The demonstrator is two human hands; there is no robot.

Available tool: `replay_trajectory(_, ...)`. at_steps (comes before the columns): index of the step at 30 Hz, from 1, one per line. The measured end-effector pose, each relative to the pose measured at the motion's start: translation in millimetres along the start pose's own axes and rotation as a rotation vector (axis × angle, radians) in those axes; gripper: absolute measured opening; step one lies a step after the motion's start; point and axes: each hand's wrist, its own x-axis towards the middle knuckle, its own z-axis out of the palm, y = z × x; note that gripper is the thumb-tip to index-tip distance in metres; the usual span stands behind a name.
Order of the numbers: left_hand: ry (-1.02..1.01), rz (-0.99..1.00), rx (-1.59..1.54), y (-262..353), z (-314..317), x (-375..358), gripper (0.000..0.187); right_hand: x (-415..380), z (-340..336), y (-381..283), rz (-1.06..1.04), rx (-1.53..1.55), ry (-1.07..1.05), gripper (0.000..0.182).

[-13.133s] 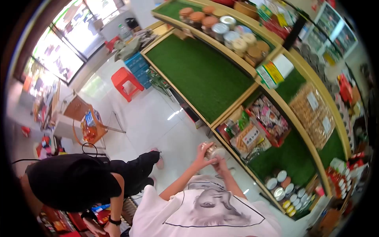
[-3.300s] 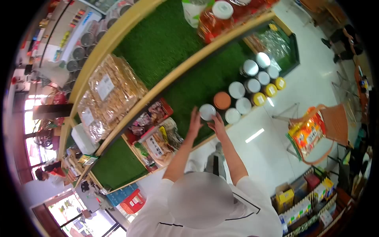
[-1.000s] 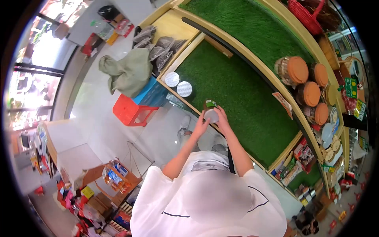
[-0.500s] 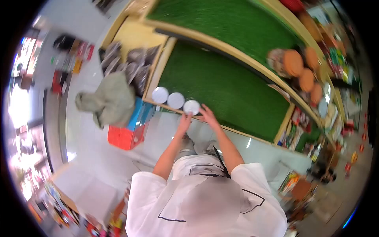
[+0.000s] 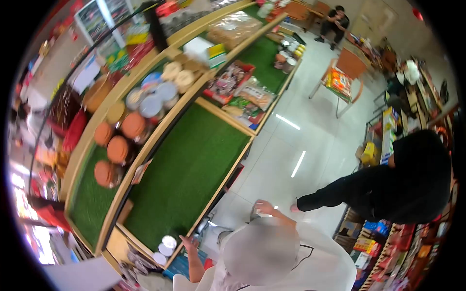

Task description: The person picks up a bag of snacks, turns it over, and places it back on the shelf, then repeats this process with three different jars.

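Note:
My left hand (image 5: 190, 242) is beside the white-lidded jars, its fingers apart and nothing in them. The nearest jar (image 5: 169, 242) stands close to its fingertips, with a second jar (image 5: 166, 249) and a third jar (image 5: 159, 258) in a row at the corner of the green-lined shelf (image 5: 182, 169). Out over the floor, away from the shelf, my right hand (image 5: 264, 207) has loosely bent fingers with nothing visible in them.
Orange-lidded jars (image 5: 119, 149) and blue-lidded jars (image 5: 151, 105) stand on the upper shelf. Snack bags (image 5: 255, 95) lie in the farther compartment. A person in black (image 5: 374, 189) is at the right, near stocked shelves. Another person (image 5: 335, 24) sits far back by a chair (image 5: 352, 65).
The view has swung to the right along the shelf. My right hand has moved off the shelf edge and out over the floor; my left hand remains by the white-lidded jars.

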Motion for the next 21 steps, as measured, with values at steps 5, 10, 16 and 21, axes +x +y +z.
replay_trajectory(5, 0.025, -0.1, 0.914, -11, 171, -5, 0.058, -99, -177, 69, 0.19, 0.686, 0.462, 0.045)
replay_trajectory(10, -0.805, 0.63, 1.645, -48, 386, 10, 0.034, -164, -253, 109, 0.248, 1.017, 0.805, 0.046)
replay_trajectory(16, -1.058, 0.717, 1.212, -38, 606, -98, 0.039, -148, -243, 127, 0.271, 1.337, 0.845, 0.049)
replay_trajectory(21, -1.136, 0.649, 1.428, -46, 693, -50, 0.038, -80, -271, 53, 0.321, 1.047, 0.554, 0.044)
